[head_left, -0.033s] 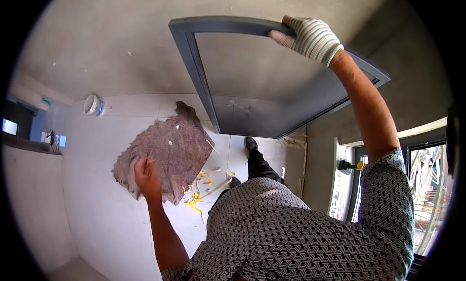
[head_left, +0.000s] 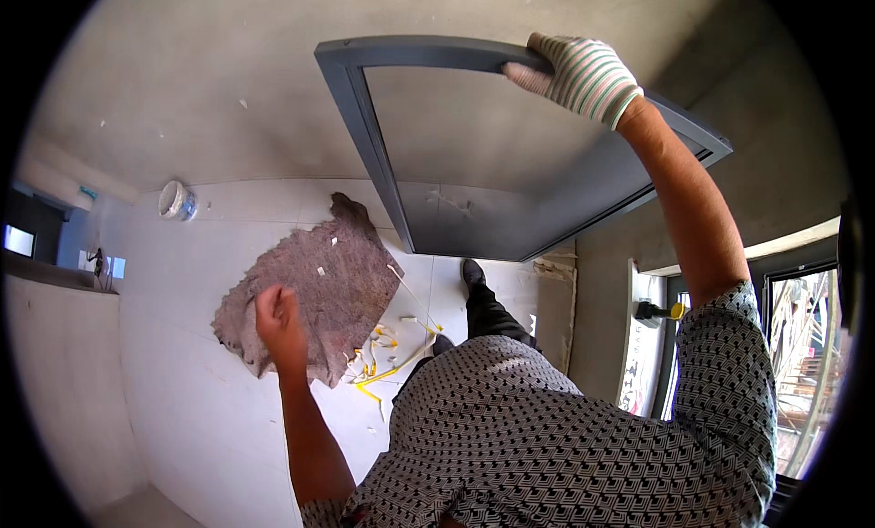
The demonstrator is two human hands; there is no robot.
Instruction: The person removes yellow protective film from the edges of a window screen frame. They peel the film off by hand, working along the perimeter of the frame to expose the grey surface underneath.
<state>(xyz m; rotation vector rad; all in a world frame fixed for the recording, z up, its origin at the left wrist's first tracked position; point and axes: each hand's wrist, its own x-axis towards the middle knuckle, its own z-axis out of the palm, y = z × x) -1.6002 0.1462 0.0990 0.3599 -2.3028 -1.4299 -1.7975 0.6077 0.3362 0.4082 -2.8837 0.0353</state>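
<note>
My right hand [head_left: 583, 80], in a striped knit glove, grips the top edge of a dark grey window screen [head_left: 387, 50]. The screen stands tilted in front of me, with the wall and floor showing faintly through its sheer panel. My left hand [head_left: 281, 320] is bare and hangs with curled fingers above a brown-grey felt mat [head_left: 319, 273]. No object shows in it, and it is apart from the screen. The mat lies rumpled on the floor, with small white scraps on top.
Yellow and white strips [head_left: 369, 373] lie scattered beside the mat near my shoes [head_left: 472, 273]. A white bucket [head_left: 177, 200] is by the wall at the far left. On the right are an open window [head_left: 802, 346] and a black fitting with a yellow end [head_left: 674, 311].
My left hand has shifted very slightly to the right and up. The screen and my right hand are almost where they were.
</note>
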